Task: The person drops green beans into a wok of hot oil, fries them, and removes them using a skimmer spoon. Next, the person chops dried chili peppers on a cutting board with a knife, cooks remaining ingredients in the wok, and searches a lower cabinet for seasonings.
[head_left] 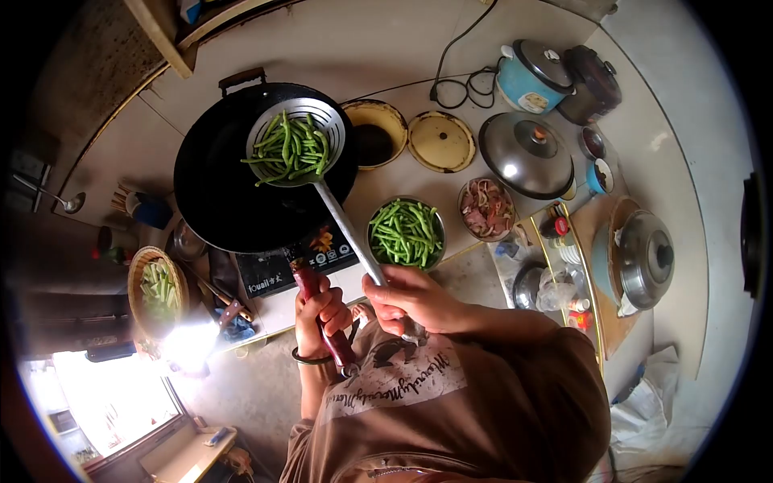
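My left hand [322,312] is wrapped round a dark red handle [336,348], which lines up with the black wok [211,173] and appears to be its handle. In my right hand [415,298] is the long metal handle of a skimmer [348,228]. The skimmer's slotted bowl is over the right part of the wok and carries a heap of green beans [291,147]. Some beans stick out past its rim. Beneath the wok shows an induction cooker [270,278]. Right of the skimmer handle stands a bowl of more green beans [407,233].
Sliced meat [486,209] fills a bowl near a domed lid [527,155]. Behind are a yellowed enamel pot [394,121], its lid [442,142] and a blue rice cooker [533,76]. At left, a wicker basket [138,278] holds cut vegetables, with a knife [233,310] beside it.
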Tool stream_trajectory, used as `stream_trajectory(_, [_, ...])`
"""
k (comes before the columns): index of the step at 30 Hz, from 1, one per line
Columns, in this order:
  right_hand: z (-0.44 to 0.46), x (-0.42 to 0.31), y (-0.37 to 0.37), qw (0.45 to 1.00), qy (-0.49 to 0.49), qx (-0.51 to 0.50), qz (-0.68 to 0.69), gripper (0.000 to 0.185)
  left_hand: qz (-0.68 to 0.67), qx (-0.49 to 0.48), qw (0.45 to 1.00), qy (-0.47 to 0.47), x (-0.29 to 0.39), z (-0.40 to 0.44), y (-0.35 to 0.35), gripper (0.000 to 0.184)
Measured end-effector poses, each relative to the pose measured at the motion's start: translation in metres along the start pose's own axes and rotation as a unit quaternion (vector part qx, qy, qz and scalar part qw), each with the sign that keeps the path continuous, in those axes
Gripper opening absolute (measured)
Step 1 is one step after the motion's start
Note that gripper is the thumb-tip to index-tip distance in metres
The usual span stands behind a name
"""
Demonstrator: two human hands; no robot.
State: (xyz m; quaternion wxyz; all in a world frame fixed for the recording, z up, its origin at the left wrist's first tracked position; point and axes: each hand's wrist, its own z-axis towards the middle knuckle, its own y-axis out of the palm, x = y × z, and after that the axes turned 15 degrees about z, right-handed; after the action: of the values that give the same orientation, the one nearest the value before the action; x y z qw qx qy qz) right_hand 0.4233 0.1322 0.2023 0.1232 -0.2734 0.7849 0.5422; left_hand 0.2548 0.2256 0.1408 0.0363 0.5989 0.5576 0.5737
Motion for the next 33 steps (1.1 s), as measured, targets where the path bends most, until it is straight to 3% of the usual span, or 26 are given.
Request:
stream_trajectory(11, [-0.023, -0.094, -0.080, 0.994, 0.065, -0.084, -0.031, 0.016, 0.023, 0.091, 0.994, 0.058, -0.067, 0.041, 0.082, 0.009])
stream_trajectory(33, [-0.014, -0.152, -0.150, 0.986, 0.105, -0.125, -0.026, 0.014, 0.077, 0.160, 0.983, 0.049, -0.098, 0.086, 0.140, 0.012])
